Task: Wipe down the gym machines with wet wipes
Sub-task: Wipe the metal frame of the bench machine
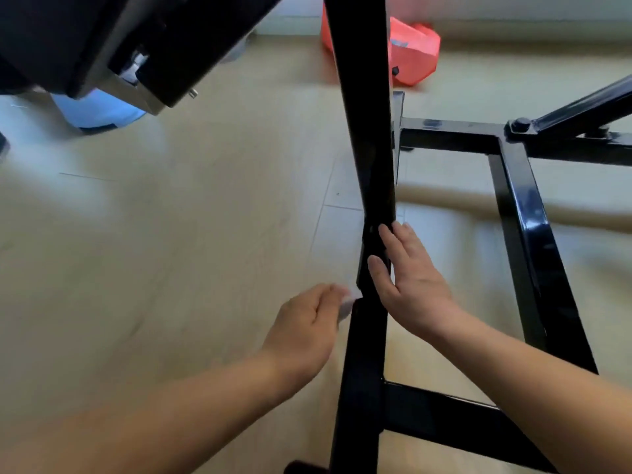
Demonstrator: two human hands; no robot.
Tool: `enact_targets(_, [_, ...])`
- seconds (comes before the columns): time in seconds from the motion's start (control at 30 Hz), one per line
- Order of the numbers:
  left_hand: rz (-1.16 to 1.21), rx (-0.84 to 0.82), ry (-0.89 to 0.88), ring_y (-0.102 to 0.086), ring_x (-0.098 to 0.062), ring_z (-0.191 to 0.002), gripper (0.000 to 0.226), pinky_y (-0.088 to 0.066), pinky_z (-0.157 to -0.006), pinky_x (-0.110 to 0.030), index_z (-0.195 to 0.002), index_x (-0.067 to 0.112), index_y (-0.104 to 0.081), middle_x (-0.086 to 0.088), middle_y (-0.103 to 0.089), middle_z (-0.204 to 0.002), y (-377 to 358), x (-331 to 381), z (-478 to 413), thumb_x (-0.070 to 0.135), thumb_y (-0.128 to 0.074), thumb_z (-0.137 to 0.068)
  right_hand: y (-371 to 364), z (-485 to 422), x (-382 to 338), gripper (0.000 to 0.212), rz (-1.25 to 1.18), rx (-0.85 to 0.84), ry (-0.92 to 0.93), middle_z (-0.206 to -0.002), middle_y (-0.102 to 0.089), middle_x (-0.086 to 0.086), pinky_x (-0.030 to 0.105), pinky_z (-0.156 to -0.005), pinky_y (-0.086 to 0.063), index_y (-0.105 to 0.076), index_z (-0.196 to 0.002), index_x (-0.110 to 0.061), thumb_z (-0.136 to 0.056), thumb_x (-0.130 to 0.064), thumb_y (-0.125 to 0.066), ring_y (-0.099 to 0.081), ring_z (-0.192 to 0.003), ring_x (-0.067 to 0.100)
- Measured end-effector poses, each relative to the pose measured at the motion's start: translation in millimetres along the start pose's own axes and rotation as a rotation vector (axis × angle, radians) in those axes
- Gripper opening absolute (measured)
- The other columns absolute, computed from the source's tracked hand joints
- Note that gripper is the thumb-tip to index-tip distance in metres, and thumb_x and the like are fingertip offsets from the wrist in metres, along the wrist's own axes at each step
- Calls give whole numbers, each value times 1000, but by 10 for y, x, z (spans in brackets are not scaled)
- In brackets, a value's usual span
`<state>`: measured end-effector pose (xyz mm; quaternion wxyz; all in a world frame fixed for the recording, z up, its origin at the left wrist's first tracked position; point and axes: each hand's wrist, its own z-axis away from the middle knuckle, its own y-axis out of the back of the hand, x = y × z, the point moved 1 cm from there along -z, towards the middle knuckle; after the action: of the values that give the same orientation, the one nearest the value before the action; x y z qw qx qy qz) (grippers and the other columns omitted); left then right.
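Left hand point(307, 323) of mine pinched a small white wet wipe point(348, 304) against the near side of the black upright post point(371, 159) of the gym machine. Opposite it, my right hand point(408, 278) lay flat and open, fingers straight, bracing the same post above the wooden floor point(191, 234).

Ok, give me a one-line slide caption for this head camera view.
Left hand presses a white wipe against the black upright bar while the right hand steadies it.

two hands point(307, 323), one wipe point(347, 304) (white), one black frame point(371, 165), one red bag point(413, 53)
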<state>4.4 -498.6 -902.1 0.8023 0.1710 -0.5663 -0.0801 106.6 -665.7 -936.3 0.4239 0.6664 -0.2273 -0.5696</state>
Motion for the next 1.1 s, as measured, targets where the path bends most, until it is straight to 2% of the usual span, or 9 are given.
enact_targets(0.17, [36,94,-100,-70,6,-92,17,-58,-86,-24,-114,28,-73,16,-76,-96,-115,-219,-31,31,-68,-98,-73,2,13,74,145,-23,22,-174,3,0,23,-124,9,-9,-166,-19,-105,-53,-35,11,-158,11])
enact_targets(0.3, [133,28,-49,-71,-3,-82,10,-61,-85,-32,-98,25,-76,10,-75,-87,-297,-157,-260,34,-72,-93,-102,18,-43,67,34,41,-20,-174,-4,-2,19,-123,5,-17,-165,-20,-107,-45,-38,5,-158,8])
enact_targets(0.37, [136,-26,-39,-69,-10,-91,20,-58,-93,-36,-108,26,-73,5,-74,-100,-406,-214,-245,41,-63,-97,-136,20,-36,66,63,65,-27,-173,-8,1,22,-125,3,-19,-165,-17,-107,-42,-40,1,-159,12])
enact_targets(0.47, [158,-115,-13,-40,2,-139,54,-29,-117,-17,-157,33,-36,15,-42,-156,-481,-325,15,33,-53,-106,-155,13,-50,62,51,80,-44,-173,-11,3,23,-126,1,-22,-164,-16,-108,-39,-39,-2,-159,12])
enact_targets(0.6, [187,-237,22,6,12,-148,70,4,-114,-5,-160,39,8,29,7,-162,-529,-476,467,24,-39,-111,-55,15,-51,58,11,91,-40,-171,-20,-6,16,-122,-2,-33,-161,-23,-107,-44,-35,-9,-157,3])
enact_targets(0.73, [193,-282,94,-10,-1,-152,67,-6,-112,-11,-161,42,6,19,-11,-164,-499,-343,105,27,-37,-111,23,-6,-43,64,-20,124,-28,-166,-32,-7,16,-121,-10,-46,-155,-26,-98,-50,-32,-19,-154,2])
enact_targets(0.83, [243,-324,37,-44,-11,-139,58,-33,-112,-17,-158,41,-14,13,-44,-151,-525,-64,-705,27,-43,-109,59,-34,-76,61,-58,141,-32,-163,-38,-5,18,-121,-15,-51,-151,-25,-97,-47,-34,-26,-153,3])
enact_targets(0.93, [263,-347,-29,-58,-14,-127,50,-43,-114,-39,-152,35,-28,3,-58,-141,-559,48,-1155,25,-47,-107,121,-69,-74,53,-23,130,-28,-161,-42,-5,27,-125,-22,-54,-149,-28,-102,-44,-36,-29,-152,5])
enact_targets(1.1, [245,-363,-98,-14,-1,-154,73,-11,-122,-18,-161,42,6,25,-11,-162,-524,-290,-408,26,-43,-109,34,-21,-123,51,107,120,-10,-165,-37,5,31,-125,-20,-46,-155,-17,-106,-33,-46,-26,-155,15])
